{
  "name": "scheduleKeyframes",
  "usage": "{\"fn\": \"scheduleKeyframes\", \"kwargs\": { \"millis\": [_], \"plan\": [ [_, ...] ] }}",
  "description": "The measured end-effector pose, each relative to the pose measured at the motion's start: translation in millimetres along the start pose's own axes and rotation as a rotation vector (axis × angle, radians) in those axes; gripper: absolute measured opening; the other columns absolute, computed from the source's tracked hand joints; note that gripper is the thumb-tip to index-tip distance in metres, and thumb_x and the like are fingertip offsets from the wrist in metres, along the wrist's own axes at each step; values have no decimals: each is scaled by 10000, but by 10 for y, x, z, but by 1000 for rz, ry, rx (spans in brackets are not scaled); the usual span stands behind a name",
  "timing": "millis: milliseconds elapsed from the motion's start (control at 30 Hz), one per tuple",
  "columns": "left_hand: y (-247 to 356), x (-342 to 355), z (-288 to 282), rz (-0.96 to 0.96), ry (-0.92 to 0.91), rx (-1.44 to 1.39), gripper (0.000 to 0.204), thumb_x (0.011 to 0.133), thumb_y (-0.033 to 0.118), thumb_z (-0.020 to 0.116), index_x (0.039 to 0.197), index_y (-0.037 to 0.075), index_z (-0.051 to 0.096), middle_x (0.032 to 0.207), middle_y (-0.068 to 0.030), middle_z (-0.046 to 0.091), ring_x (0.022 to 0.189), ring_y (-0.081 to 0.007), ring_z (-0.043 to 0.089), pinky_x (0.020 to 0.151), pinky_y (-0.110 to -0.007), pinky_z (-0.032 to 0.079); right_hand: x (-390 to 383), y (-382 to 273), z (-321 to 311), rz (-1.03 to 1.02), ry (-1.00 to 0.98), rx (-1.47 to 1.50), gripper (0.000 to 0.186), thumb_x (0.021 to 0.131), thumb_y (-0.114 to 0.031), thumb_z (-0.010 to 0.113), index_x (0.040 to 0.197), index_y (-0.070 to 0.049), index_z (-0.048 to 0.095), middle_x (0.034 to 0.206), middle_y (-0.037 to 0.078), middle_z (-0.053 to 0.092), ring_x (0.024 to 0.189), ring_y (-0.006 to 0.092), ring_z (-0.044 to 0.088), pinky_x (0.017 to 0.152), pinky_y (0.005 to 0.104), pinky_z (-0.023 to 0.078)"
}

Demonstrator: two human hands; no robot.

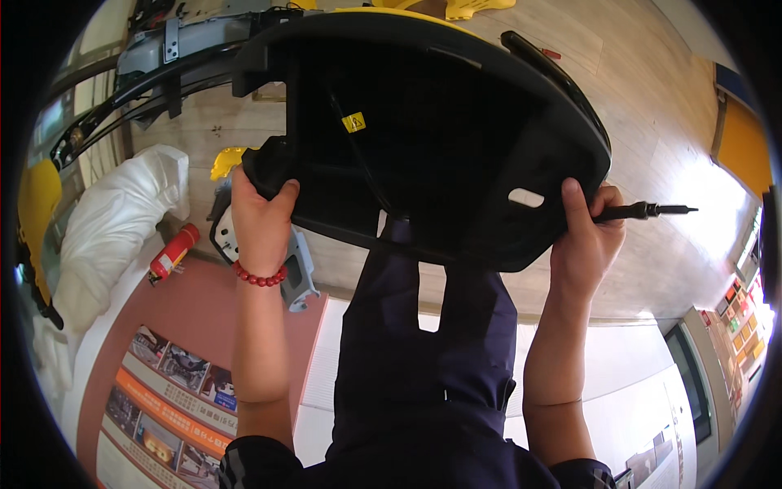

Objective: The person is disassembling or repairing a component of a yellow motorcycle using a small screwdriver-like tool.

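A large, hollow black plastic cover [481, 130] spans the upper middle, its open inner side facing me. Inside it are a small yellow warning label [353, 122] and a thin dark strip, and an oblong slot pierces its lower right. My left hand [265, 216], with a red bead bracelet [259, 275] on the wrist, is closed on the cover's left lower corner. My right hand [590, 228] grips the right lower corner, thumb on the inner face. A black screwdriver [652, 210] juts rightward from the same hand; its handle is hidden in the fingers.
At upper left stands a metal frame [195, 53] with black bars and cables. A white wrapped bundle [122, 220] and a red fire extinguisher [174, 251] are at left. A grey plastic part [301, 273] lies beyond my left wrist. Yellow parts [476, 6] lie beyond the cover.
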State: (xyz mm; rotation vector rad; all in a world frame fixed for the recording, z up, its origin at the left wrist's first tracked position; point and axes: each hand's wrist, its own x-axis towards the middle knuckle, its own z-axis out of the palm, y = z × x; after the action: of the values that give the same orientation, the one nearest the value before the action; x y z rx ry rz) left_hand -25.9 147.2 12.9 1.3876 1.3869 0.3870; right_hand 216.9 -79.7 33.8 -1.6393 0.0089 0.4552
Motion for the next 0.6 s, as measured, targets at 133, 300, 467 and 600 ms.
{"fn": "scheduleKeyframes", "kwargs": {
  "millis": [133, 300, 467, 600],
  "plan": [
    [-6, 72, -6, 70, -39, 105, 361, 816, -48, 654, 1155, -20, 534, 1051, -93, 652, 933, -159, 621, 862, -282, 489, 173, -5, -1, 62, -59, 158, 402, 850, 80, 706, 719, -108, 375, 812, -7, 479, 747, 83, 450, 739, 210, 385],
    [-31, 136, -13, 48, -54, 108, 337, 822, -39, 654, 1141, -22, 543, 1057, -86, 651, 941, -156, 617, 871, -285, 486, 263, 16, 41, 22, -120, 186, 340, 893, 51, 669, 741, -91, 400, 856, 7, 502, 814, 89, 472, 790, 219, 398],
    [-6, 154, -55, 30, -59, 98, 343, 833, -28, 654, 1160, -21, 548, 1072, -81, 652, 949, -153, 615, 882, -280, 482, 207, 23, 49, 135, -52, 312, 213, 905, 8, 674, 917, -66, 475, 959, 39, 567, 861, 106, 534, 832, 231, 445],
    [-15, 182, -83, -49, -115, 55, 395, 872, -58, 617, 1248, -23, 500, 1169, -95, 622, 1050, -169, 597, 962, -289, 458, 201, 26, 0, 289, -162, 428, 313, 877, -40, 708, 1138, 2, 540, 1057, 104, 649, 939, 161, 647, 832, 290, 543]
  ]
}}
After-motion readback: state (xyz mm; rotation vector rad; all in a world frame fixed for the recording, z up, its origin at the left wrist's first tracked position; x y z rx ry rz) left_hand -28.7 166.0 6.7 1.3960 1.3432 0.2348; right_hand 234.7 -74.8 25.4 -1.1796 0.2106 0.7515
